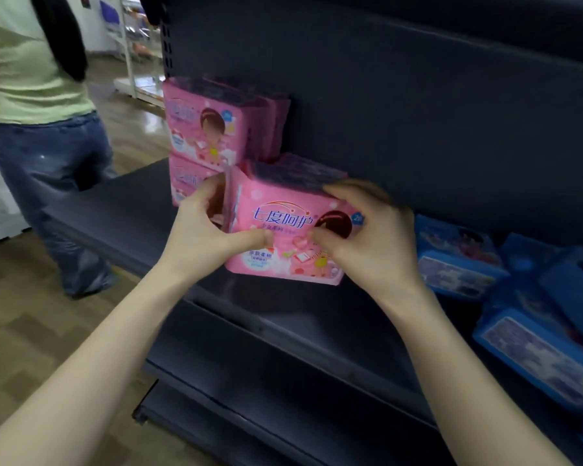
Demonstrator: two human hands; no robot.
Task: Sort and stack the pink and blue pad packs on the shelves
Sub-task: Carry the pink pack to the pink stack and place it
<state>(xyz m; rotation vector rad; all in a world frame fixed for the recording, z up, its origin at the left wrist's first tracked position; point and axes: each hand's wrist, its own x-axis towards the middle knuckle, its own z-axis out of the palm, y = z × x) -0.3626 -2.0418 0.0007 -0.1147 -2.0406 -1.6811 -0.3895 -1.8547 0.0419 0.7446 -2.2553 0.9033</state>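
Gripping the soft pink plastic pad pack [283, 227] with left hand [199, 227] and right hand [374, 240]; push gently, flat against the pink stack [202, 129].

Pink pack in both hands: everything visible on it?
The pink pack is glossy plastic wrap, with blue lettering, a dark-haired cartoon girl and a dark top. It stands upright, front to the camera, at the front edge of the dark shelf, right of the stacked pink packs. The left hand grips its left side, the right hand its top right corner.
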